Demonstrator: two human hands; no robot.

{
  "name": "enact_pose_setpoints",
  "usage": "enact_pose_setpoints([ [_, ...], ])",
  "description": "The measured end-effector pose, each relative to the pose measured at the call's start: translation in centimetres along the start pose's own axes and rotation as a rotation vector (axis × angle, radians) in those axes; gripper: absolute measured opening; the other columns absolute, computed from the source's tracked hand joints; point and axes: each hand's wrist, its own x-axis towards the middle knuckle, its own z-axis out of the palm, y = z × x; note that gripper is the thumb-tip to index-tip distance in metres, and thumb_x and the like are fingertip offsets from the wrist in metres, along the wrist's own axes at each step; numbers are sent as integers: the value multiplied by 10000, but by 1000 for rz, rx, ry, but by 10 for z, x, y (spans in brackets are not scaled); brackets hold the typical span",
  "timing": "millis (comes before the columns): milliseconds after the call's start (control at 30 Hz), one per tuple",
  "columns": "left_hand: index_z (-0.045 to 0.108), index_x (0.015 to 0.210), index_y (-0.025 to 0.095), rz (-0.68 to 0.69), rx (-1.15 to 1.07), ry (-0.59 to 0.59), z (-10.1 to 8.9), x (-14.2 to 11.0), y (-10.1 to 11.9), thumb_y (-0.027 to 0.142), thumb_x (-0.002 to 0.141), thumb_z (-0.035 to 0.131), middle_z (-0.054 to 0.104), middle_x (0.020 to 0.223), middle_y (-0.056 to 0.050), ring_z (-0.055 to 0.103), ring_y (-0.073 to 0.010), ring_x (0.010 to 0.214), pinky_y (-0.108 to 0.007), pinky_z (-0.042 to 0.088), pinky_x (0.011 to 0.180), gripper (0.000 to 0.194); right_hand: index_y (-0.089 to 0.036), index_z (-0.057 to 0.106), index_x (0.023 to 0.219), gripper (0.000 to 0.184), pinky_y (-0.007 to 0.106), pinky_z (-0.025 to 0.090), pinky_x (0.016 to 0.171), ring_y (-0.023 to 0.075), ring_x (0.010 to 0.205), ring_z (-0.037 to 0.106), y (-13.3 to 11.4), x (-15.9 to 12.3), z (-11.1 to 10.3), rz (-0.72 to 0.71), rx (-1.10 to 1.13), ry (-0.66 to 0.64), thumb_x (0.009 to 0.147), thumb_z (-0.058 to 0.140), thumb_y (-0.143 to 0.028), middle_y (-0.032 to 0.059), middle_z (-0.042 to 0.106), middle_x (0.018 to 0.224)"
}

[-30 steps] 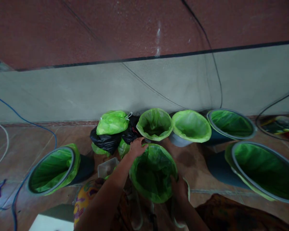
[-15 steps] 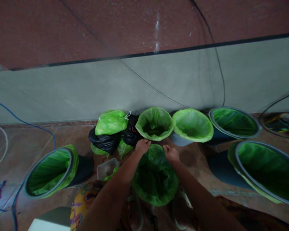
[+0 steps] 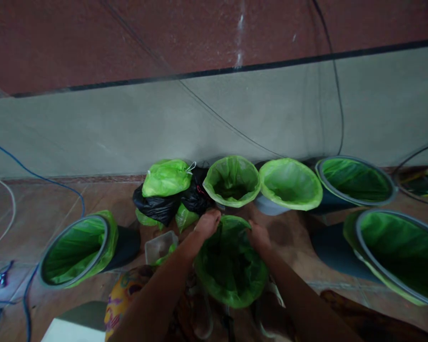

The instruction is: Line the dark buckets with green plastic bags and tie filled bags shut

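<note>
A bin lined with a green plastic bag (image 3: pixel 231 266) stands on the floor right in front of me. My left hand (image 3: pixel 207 223) grips the bag's far rim on the left side. My right hand (image 3: pixel 258 234) grips the far rim on the right side, fingers curled over the plastic. Both forearms reach over the bin's sides. The bin's body under the bag is mostly hidden.
Green-lined bins surround it: two behind (image 3: pixel 232 180) (image 3: pixel 289 183), two at right (image 3: pixel 355 178) (image 3: pixel 401 251), one at left (image 3: pixel 76 247). Tied green and black bags (image 3: pixel 166 192) lie by the wall. A clear tub (image 3: pixel 159 246) and cables (image 3: pixel 7 285) are on the floor.
My right hand moved from the bag's near right edge up to the far rim, then spread slightly apart from my left hand. The view shifted a little.
</note>
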Motion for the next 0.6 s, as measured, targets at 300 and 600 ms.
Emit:
enact_pose_setpoints([
  [300,671,946,213,19,39,35,-19,-15,15,156,792,606,615,1319,-80,560,-239,1223,-426,402,1078,177,-96,506,1389,620,377,495,939,285,1144,656,-8,-6,-13,-5,152,116,902,554,-477,212,672,1257],
  [600,696,1049,183,-527,-178,285,-28,-12,8,306,1005,359,719,1146,-105,662,-179,1085,-286,489,943,362,-197,715,1135,418,304,495,909,220,1044,692,-27,25,-21,-154,151,30,1005,364,-382,93,753,1109],
])
